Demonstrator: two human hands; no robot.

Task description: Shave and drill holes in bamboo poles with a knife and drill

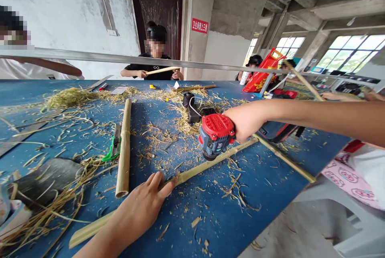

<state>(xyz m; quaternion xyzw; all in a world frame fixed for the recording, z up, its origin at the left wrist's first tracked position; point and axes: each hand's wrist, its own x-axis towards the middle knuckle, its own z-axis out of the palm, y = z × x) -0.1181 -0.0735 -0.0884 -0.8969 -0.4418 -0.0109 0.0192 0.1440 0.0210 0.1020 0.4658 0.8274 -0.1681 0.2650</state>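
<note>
The left hand is closed on the bamboo strip at lower centre, the right hand around the power tool at centre; the strip seems light, stiff, best held by its edges

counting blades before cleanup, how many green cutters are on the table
1: the green cutter lies beside the thick bamboo tube, beyond the left hand. Others could be hidden under the shavings.

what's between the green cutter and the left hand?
Head view: a bamboo tube lies beside the green cutter, then blue tabletop before the left hand.
</note>
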